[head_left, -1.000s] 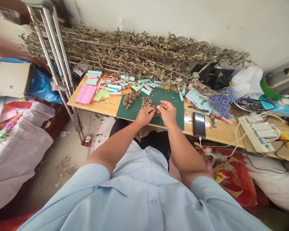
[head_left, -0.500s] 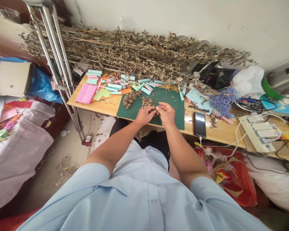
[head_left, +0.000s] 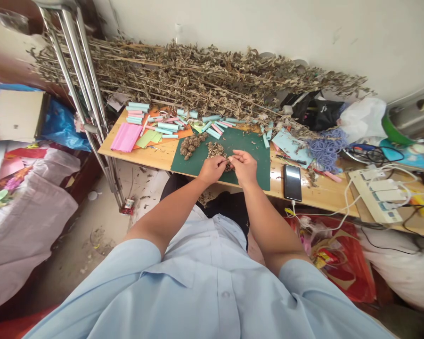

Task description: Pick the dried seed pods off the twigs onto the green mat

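Fingers of the left hand (head_left: 212,170) and right hand (head_left: 245,168) were pinched closed – any held piece was indistinguishable. On the green mat (head_left: 263,162), brown balls (head_left: 189,147) lay left; dried leaves (head_left: 215,149) lay centrally, just beyond the left hand.

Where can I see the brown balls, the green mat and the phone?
Brown balls (head_left: 191,145): head view, middle of the cluster.
Green mat (head_left: 263,165): head view, a bare patch near its right edge.
Phone (head_left: 292,182): head view, middle of its dark screen.
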`<state>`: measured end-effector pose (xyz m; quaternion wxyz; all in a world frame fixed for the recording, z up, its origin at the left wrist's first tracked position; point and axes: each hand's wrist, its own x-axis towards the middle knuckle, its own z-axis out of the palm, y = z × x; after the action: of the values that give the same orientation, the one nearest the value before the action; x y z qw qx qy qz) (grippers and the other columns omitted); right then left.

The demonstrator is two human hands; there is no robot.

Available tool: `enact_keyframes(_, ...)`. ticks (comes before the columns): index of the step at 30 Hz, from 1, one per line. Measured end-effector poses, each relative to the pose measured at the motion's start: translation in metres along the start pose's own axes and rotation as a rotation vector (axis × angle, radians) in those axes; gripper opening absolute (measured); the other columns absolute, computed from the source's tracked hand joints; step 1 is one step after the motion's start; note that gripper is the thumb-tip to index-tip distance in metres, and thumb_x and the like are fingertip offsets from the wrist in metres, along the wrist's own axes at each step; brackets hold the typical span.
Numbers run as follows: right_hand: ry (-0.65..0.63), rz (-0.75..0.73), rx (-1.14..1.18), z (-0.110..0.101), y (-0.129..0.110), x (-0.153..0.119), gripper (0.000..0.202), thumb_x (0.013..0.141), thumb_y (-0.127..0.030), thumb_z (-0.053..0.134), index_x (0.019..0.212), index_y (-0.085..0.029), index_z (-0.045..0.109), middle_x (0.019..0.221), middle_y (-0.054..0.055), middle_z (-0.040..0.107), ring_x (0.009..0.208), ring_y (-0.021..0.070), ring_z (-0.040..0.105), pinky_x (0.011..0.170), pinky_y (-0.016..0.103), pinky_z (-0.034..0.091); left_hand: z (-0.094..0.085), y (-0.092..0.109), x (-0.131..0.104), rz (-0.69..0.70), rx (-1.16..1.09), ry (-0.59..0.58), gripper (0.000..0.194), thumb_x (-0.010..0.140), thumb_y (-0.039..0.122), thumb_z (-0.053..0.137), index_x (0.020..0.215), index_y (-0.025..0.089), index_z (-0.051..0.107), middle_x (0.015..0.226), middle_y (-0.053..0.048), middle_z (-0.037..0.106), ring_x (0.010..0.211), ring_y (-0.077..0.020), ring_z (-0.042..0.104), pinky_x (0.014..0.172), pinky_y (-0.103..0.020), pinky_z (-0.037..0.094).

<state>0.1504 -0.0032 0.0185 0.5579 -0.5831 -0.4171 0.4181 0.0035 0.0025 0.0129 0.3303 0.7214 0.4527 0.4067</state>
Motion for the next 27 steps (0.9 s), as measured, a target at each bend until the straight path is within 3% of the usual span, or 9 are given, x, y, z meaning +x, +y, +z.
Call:
enact_keyframes(21, 0.067, 0.009, -0.032, -0.010, -0.009, 0.005, 0.040, 0.071, -0.040, 0.074, 0.104, -0.020, 0.069, 0.082, 0.000, 0.068, 0.059, 0.0115, 0.056, 0.056, 0.027, 0.050, -0.001, 0.002, 0.001, -0.042, 0.024, 0.015, 0.021, 0.091, 0.022, 0.055, 0.074, 0.018, 0.067, 0.074, -0.002, 0.067, 0.072, -0.0148, 0.058, 0.074, -0.027, 0.045)
enact_keyframes(27, 0.059, -0.001, -0.085, -0.012, -0.008, 0.004, 0.037, 0.078, -0.048, 0.071, 0.104, -0.021, 0.070, 0.082, 0.002, 0.070, 0.060, 0.0137, 0.059, 0.052, 0.027, 0.046, -0.002, 0.004, 0.000, -0.052, 0.010, 0.019, 0.021, 0.091, 0.021, 0.055, 0.074, 0.018, 0.067, 0.073, -0.001, 0.066, 0.071, -0.0145, 0.058, 0.072, -0.027, 0.044)
